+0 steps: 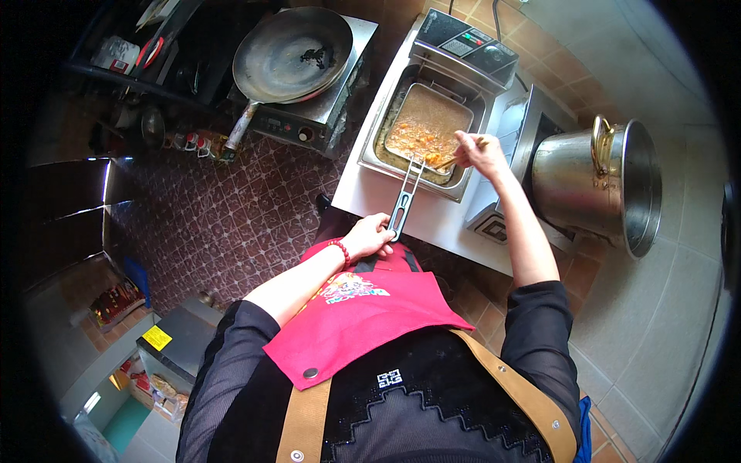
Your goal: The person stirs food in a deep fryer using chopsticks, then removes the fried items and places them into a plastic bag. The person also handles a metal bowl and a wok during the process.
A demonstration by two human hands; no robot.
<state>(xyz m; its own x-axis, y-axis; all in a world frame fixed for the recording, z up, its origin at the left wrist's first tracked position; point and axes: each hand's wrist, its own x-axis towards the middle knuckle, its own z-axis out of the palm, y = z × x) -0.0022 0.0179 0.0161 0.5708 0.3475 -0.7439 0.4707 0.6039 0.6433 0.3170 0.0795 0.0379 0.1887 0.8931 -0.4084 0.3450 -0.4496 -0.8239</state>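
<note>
My left hand (369,236) is closed around the end of the long basket handle (400,211), close to my red apron (370,301). That handle runs up to a wire frying basket (389,131) sitting in the oil of a steel deep fryer (370,139). Orange-golden pieces of food (425,139) float in the foaming oil inside the basket, mostly in its near half. Over the basket's near right corner, my right hand (481,155) grips what look like wooden chopsticks (448,164). Their tips are at the food by the basket's near edge.
The fryer's control box (466,46) rises at its back. Right of it, a tall steel stockpot (579,179) stands on another unit. At the upper left, a large wok (289,58) rests on an induction cooker (307,124), its handle (240,127) jutting out over the patterned floor (231,202).
</note>
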